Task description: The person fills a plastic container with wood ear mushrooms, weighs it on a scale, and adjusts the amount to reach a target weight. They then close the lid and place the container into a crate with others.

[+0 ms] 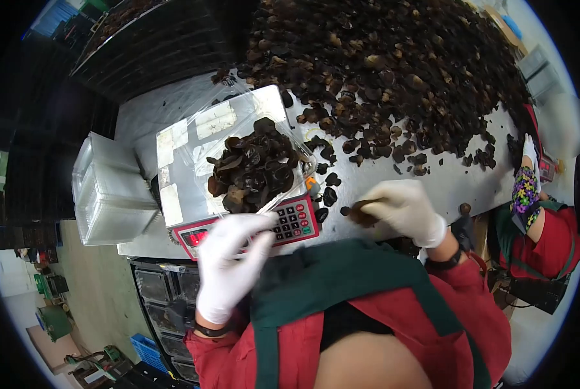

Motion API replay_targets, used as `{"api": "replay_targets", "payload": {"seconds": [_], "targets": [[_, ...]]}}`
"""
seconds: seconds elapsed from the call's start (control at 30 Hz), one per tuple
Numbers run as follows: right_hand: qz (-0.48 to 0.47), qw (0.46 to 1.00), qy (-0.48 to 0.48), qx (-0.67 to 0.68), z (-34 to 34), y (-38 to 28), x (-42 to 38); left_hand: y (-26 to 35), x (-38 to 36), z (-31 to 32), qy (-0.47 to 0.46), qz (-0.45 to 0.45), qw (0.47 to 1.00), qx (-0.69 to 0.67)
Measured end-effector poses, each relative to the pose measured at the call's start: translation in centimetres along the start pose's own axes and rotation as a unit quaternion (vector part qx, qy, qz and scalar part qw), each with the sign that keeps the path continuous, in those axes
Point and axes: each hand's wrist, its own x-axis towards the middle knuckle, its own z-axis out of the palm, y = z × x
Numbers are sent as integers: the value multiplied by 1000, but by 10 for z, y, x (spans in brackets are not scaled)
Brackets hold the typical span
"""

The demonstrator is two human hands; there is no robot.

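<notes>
Nearest is the green apron (342, 272) over the wearer's red clothing, just in front of the scale (189, 146). The white-gloved left hand (228, 262) hovers over the scale's front edge, beside its keypad (293, 222), with the thumb and fingers apart and a gap between them. To the right of the scale, the gloved right hand (397, 211) has its thumb and fingers clamped on a dark fungus piece (363, 215), which juts from the fingertips on the side facing the scale. On top of the scale sits a clear tray (305, 174) heaped with dark fungus (254, 165). Left of the scale stands a stack of clear containers (111, 194). A few loose pieces (330, 196) lie close along the scale's right side on the metal table (380, 170). Well off to the right of the scale, another person's gloved hand (530, 152) shows below a flowered sleeve (525, 198). Beyond the scale, a broad fungus heap (387, 65) spreads to the right, and dark crates (166, 55) stand behind it to the left.
</notes>
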Motion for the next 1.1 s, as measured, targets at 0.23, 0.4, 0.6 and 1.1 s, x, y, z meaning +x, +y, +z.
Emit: {"api": "replay_targets", "payload": {"seconds": [0.23,0.4,0.6,1.1], "targets": [[320,930,-64,-167,-99,49,-118,-38,-5,-69,232,-103,967,-21],[305,877,-83,-363,-112,88,-147,-69,20,-83,186,-143,972,1],[119,918,-22,-377,-91,72,-79,-116,66,-57,127,-245,953,124],[63,970,-108,207,11,31,76,-43,-1,-25,103,-23,987,119]]}}
